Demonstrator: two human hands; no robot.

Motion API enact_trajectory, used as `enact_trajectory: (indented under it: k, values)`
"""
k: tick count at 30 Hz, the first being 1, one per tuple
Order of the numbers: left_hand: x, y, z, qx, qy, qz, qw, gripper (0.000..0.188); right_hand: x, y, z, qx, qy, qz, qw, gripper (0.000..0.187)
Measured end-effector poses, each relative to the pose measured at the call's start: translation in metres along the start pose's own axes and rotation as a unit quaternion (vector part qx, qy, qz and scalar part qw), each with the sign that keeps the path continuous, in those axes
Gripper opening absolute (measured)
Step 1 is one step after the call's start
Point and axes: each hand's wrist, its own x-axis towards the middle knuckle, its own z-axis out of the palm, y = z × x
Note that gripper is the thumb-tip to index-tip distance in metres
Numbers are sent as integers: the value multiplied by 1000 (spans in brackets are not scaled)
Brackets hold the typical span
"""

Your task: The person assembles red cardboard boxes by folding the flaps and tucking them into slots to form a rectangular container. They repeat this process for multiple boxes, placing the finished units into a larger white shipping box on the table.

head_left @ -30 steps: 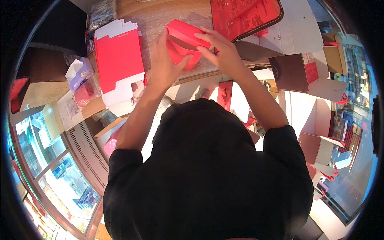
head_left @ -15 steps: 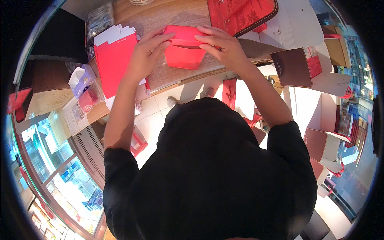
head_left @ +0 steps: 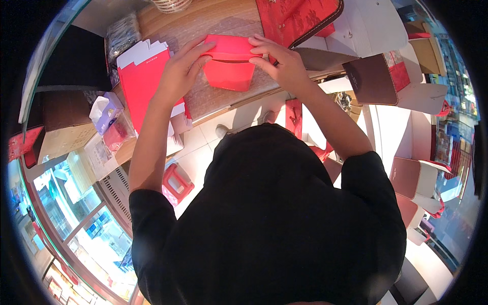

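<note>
A red folded-card box (head_left: 230,75) stands on the wooden table (head_left: 223,23), its top flap bent over toward me and a narrow dark gap showing below the flap. My left hand (head_left: 184,67) grips the flap's left end between thumb and fingers. At the right end, my right hand (head_left: 277,60) pinches the same flap with its thumb below and fingers above. Left of my left hand lies a stack of flat red cartons (head_left: 145,76) with white tabs at the far end.
A purple tissue box (head_left: 105,109) and clear plastic packets (head_left: 122,33) sit at the left. Far right of the table is a red patterned case (head_left: 300,20) with a dark edge. Brown-lidded boxes (head_left: 371,84) stand at the right. A red stool (head_left: 178,183) is on the floor.
Both hands keep their hold on the box's flap with little movement. The whole view has shifted slightly, so more of the red stool and the woven basket shows.
</note>
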Motion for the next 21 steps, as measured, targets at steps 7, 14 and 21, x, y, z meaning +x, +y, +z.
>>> enact_trajectory:
  k: [7,14,21]
  values:
    - [2,-11,9,8,86,26,996,24,-1,-6,9,4,48,9,999,22]
    - [-17,6,21,77,157,3,985,23,-4,-10,14,-79,110,-2,991,25]
    - [-36,16,39,72,225,-13,972,21,-16,-9,22,11,125,18,992,18]
